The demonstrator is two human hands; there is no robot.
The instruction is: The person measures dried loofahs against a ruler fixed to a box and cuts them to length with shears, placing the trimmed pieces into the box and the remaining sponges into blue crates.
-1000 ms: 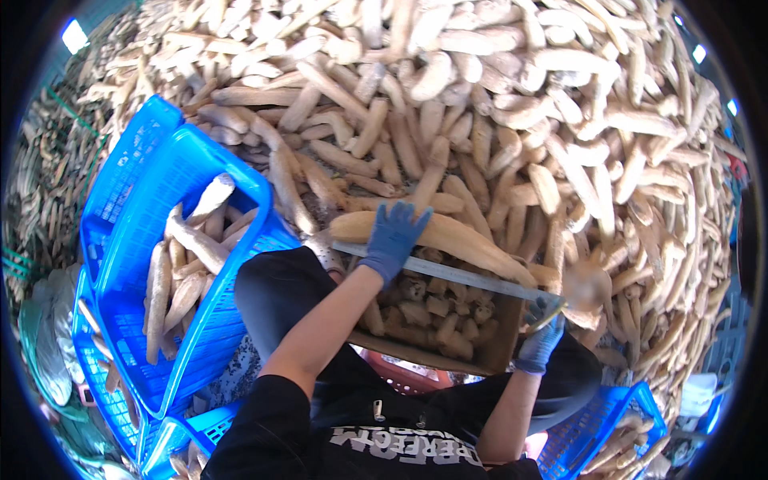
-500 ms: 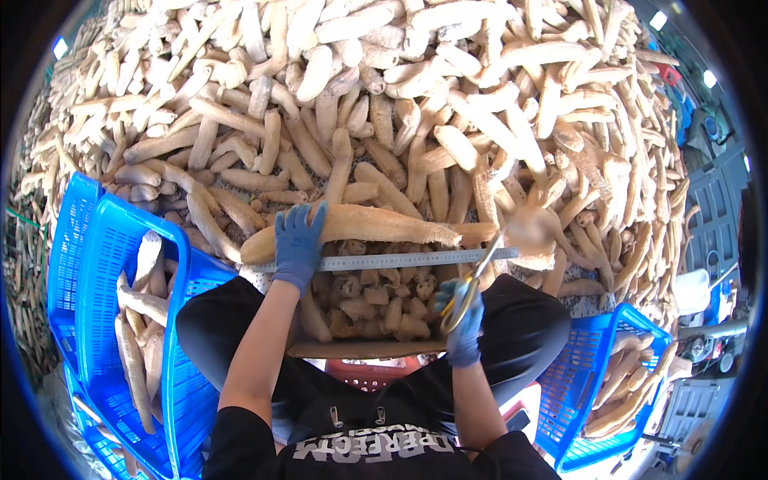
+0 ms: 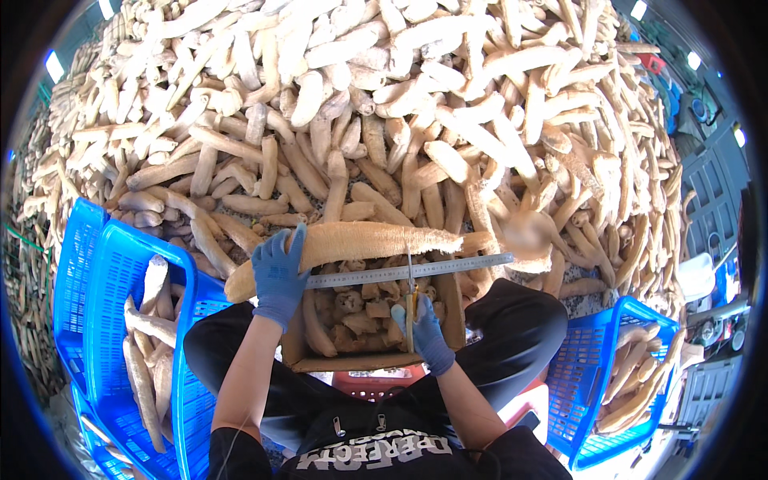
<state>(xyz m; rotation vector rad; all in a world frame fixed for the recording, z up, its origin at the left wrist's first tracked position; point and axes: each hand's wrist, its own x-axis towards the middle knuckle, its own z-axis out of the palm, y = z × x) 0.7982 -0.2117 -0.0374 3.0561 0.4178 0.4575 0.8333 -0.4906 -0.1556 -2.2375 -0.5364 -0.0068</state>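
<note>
My left hand [image 3: 280,276], in a blue glove, is wrapped round the thick end of a long beige loofah [image 3: 368,242], with the thumb up. A steel ruler [image 3: 472,263] runs from that hand to the right, just below the loofah. In my gloved right hand [image 3: 426,332] is a pair of scissors [image 3: 410,282] with yellowish handles. Their blades point away from me, cross the ruler and reach the loofah's lower edge; whether they are apart is hard to tell. Beneath sits a cardboard box [image 3: 352,364] holding short cut loofah pieces [image 3: 362,322].
A large heap of loofahs [image 3: 320,112] fills the far side. Blue plastic crates with loofahs stand at my left [image 3: 188,376] and right [image 3: 564,408]. My bent legs flank the box, and part of a red plastic thing [image 3: 376,384] shows behind it.
My right hand has brought the scissors left, from the ruler's right end to near its middle. The loofah, ruler and left hand sit slightly lower and further left in the picture.
</note>
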